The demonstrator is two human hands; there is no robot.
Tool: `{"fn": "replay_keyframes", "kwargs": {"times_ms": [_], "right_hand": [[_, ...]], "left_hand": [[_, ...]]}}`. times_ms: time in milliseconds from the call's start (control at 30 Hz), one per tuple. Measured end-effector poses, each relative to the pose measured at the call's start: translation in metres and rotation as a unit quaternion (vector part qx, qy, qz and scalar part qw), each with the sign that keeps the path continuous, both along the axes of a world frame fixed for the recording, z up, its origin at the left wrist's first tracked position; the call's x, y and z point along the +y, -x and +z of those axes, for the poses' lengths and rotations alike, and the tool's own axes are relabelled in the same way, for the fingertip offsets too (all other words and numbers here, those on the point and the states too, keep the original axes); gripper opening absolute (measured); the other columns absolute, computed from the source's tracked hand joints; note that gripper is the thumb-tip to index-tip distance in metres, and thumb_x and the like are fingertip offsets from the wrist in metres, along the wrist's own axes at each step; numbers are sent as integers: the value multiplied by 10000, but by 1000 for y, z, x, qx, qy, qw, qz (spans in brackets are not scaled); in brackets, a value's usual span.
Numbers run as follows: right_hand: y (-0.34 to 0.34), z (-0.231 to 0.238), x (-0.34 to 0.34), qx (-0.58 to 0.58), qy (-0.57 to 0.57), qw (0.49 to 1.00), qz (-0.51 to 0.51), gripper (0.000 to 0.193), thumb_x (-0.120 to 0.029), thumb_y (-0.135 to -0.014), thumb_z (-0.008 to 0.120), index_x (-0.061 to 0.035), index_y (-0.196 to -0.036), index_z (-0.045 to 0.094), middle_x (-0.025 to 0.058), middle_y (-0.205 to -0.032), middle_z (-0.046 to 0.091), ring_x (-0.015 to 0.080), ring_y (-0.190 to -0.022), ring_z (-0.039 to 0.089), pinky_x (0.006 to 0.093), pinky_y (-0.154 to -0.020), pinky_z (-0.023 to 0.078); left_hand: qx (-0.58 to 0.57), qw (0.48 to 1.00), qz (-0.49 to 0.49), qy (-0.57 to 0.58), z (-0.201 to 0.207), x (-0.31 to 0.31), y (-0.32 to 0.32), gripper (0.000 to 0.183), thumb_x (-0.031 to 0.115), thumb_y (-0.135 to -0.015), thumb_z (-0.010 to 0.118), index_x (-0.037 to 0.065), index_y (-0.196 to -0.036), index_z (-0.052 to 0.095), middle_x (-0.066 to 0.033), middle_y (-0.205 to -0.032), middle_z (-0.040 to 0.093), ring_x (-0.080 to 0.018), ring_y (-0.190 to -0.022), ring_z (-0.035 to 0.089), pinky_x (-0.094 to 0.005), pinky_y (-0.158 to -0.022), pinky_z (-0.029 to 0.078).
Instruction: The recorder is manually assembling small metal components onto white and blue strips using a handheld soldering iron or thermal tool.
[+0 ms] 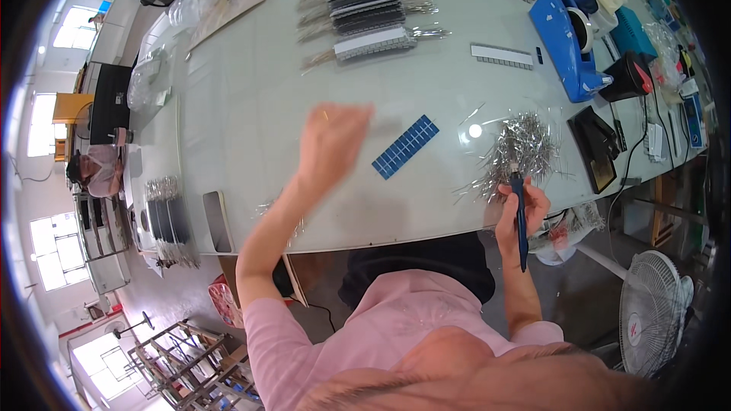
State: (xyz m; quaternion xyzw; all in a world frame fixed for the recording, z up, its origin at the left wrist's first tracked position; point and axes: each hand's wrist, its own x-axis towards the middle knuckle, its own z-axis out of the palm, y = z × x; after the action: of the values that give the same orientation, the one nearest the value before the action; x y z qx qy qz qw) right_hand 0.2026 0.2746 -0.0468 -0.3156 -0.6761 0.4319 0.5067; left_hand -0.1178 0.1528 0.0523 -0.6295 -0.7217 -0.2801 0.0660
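The pen-like tool (522,245) lies in the right hand (509,222), its grip closed round the barrel, tip at the wire pile (531,141). It looks light, stiff; hold it mid-barrel. The blurred left hand (333,135), whose grip I cannot tell, hovers near the blue panel (405,147) on the table (244,118).

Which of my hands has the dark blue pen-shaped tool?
Your right hand, gripping that pen-shaped tool by the silvery strips; your blurred left hand shows none.
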Motion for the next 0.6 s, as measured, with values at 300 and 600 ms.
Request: {"fn": "replay_keyframes", "kwargs": {"times_ms": [300, 600], "right_hand": [[3, -10, 1, -30, -59, 997, 30, 340, -20, -896, 599, -23, -1168, 395, 97, -976, 556, 202, -806, 683, 467, -1120, 337], [1, -3, 3, -76, -98, 992, 14, 318, -52, -869, 612, -37, -1123, 421, 106, -847, 701, 211, -814, 626, 476, -1059, 404]], "left_hand": [[191, 972, 81, -108, -43, 101, 98, 258, 90, -828, 690, 105, -1085, 697, 7, -1031, 667, -191, -948, 612, -379, -895, 447], [238, 969, 35, -52, -56, 107, 105, 319, 157, -833, 699, 108, -1148, 671, -20, -1142, 652, -202, -1076, 583, -421, -990, 420]]}}
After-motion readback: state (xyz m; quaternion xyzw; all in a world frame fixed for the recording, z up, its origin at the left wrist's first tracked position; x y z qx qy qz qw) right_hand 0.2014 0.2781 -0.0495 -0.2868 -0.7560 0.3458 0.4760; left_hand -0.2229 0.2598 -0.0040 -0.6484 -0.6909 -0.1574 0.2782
